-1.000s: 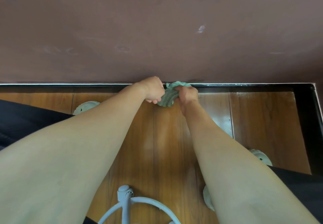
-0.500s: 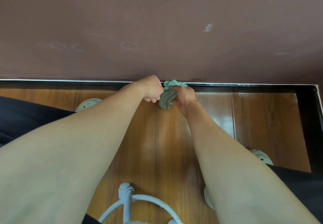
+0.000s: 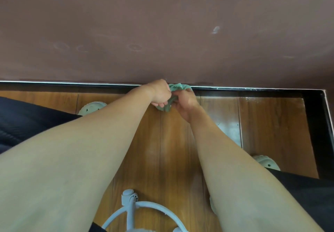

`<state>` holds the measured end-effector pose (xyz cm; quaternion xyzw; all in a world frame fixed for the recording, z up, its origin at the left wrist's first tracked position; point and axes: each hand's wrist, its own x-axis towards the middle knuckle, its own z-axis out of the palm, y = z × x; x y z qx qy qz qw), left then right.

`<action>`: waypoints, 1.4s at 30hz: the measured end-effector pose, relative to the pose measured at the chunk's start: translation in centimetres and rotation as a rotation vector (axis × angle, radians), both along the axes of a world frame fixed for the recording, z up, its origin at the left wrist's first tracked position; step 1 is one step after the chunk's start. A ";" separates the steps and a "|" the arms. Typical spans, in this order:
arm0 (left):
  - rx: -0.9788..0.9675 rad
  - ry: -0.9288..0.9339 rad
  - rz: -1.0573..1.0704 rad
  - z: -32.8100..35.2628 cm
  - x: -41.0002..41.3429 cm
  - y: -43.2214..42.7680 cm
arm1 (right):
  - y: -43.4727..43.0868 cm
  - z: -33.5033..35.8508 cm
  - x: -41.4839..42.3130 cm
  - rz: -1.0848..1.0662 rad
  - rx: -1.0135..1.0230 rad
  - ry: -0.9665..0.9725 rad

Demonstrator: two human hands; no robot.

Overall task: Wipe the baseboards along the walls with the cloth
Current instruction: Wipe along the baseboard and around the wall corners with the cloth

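Note:
A crumpled green cloth (image 3: 176,88) is bunched between both hands, right at the black baseboard (image 3: 72,86) where the brown wall meets the wooden floor. My left hand (image 3: 160,93) grips the cloth's left side with curled fingers. My right hand (image 3: 184,101) grips its right side. The top of the cloth touches the baseboard's upper edge, and a fold of it hangs below my hands. Most of the cloth is hidden by my fingers.
The baseboard turns a corner at the right (image 3: 318,123) and runs toward me. A pale slipper (image 3: 91,108) shows at the left and another (image 3: 265,162) at the right. A grey ring-shaped stand (image 3: 130,208) sits on the floor near me.
Both hands have drawn closer together on the cloth, bunching it tighter. They stay at the same spot on the baseboard.

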<state>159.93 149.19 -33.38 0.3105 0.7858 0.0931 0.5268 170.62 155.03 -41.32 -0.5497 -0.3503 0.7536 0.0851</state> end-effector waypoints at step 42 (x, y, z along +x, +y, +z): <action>-0.006 -0.053 -0.085 -1.8 6.4 5.7 | 9.4 -1.6 10.4 -0.341 0.134 -0.206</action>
